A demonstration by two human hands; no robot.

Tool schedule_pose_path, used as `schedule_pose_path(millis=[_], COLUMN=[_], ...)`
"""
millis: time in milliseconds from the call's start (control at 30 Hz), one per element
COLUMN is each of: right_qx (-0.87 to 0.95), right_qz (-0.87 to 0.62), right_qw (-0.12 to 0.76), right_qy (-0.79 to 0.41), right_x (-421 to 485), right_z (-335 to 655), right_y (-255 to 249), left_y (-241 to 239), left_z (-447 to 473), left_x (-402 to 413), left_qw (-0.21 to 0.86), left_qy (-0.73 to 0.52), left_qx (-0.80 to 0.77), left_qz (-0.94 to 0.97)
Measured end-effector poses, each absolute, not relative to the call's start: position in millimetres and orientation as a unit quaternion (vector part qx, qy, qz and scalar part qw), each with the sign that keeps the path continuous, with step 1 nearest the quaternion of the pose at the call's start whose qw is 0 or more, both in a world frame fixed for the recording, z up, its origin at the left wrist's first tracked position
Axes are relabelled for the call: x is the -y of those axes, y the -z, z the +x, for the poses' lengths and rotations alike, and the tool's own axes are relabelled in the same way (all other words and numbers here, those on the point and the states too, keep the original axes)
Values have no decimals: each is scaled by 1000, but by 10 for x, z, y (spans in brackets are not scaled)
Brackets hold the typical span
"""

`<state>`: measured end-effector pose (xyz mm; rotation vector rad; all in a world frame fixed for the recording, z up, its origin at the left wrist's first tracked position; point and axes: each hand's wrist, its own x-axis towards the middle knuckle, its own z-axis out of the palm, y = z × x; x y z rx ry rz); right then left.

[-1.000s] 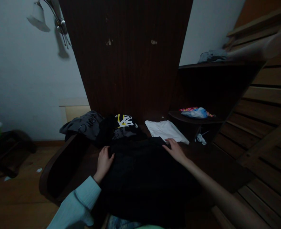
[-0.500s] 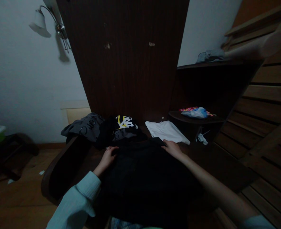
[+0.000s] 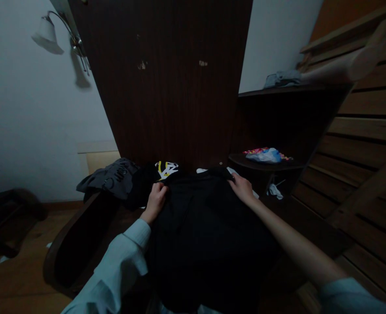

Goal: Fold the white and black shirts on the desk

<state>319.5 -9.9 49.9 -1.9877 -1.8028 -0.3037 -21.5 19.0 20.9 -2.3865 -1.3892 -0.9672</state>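
A black shirt (image 3: 209,235) hangs spread out in front of me, its upper edge raised off the dark wooden surface. My left hand (image 3: 156,198) is closed on its upper left part, fingers curled into the cloth. At the upper right, my right hand (image 3: 242,188) pinches the same shirt. Behind it, a folded white cloth (image 3: 202,170) is mostly covered. To the left lie a black garment with a white and yellow print (image 3: 166,170) and a dark grey garment with lettering (image 3: 117,176).
A tall dark wooden panel (image 3: 166,96) stands behind the clothes. On the right, a corner shelf (image 3: 245,161) bears a blue-white plastic bag (image 3: 268,155). Wooden slats (image 3: 363,165) rise at far right. A curved dark armrest (image 3: 62,248) borders the left, and a wall lamp (image 3: 47,37) hangs above.
Both hands have lifted the shirt's upper edge up and away from me, and it now hides most of the white cloth. My left hand has closed more tightly. The view has shifted slightly.
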Motion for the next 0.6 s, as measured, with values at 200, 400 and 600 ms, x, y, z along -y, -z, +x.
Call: schedule_pose_path(millis=[200, 400, 600], right_qx=[643, 761, 854], right_qz=[-751, -616, -460], right_qw=[130, 203, 207], right_qy=[81, 23, -123], right_x=[-70, 114, 103], right_z=[3040, 2378, 1811], right_y=[-533, -359, -29], left_y=[-139, 45, -51], left_z=[-55, -97, -185], left_x=[-375, -393, -308], left_qw=[77, 31, 4], left_qy=[237, 305, 383], left_qx=[477, 490, 560], left_qz=[-843, -816, -734])
